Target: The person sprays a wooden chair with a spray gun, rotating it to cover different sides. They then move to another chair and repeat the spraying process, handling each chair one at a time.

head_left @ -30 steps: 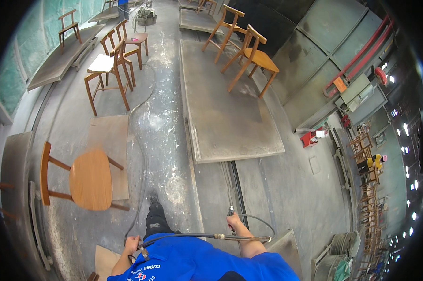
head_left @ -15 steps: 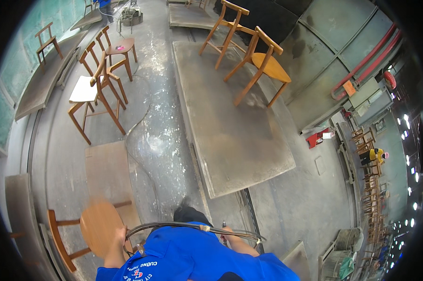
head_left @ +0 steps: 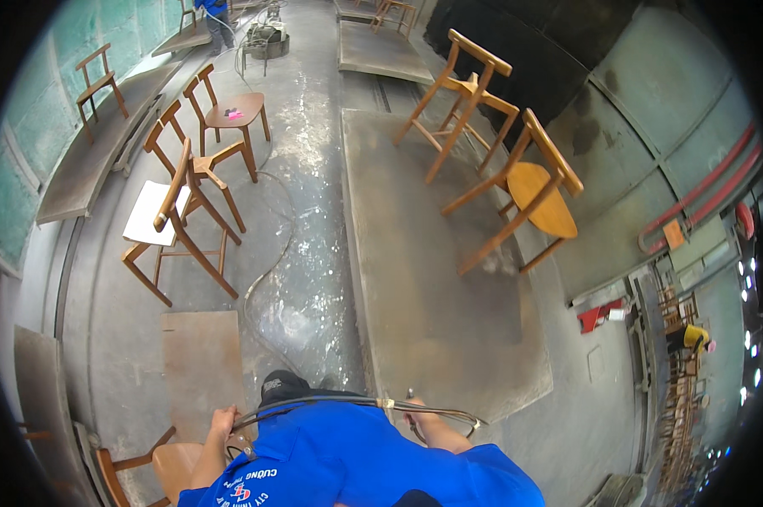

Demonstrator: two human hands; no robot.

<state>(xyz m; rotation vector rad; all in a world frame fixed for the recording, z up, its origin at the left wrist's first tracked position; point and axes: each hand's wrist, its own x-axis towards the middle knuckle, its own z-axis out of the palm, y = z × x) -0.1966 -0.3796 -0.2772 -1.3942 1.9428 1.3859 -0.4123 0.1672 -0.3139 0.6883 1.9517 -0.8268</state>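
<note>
My left hand (head_left: pixel 223 420) is closed beside the end of the looped hoses (head_left: pixel 314 404); what its fingers hold, if anything, I cannot make out. Left of that forearm stands a wooden chair with a rounded tan seat (head_left: pixel 172 466), partly cut off by the dark rim of the view. My right hand (head_left: pixel 413 412) is wrapped round a small dark metal tool (head_left: pixel 410 394), only its tip showing above the fingers. The dark hoses stretch across the front of my blue shirt, bound with pale tape, and bend back past my right hand.
Wooden chairs stand ahead left, one bearing a white sheet (head_left: pixel 150 213). Two more chairs, one with an orange-tan seat (head_left: pixel 542 200), stand on a low grey platform (head_left: pixel 449 338). A thin hose (head_left: pixel 267 279) snakes over the floor near a brown board (head_left: pixel 199 363). Another person (head_left: pixel 218 21) stands far ahead.
The view has moved forward, bringing the chairs and platform nearer. My left hand has come away from the rounded seat, which now sits lower in view. My right hand keeps its grip.
</note>
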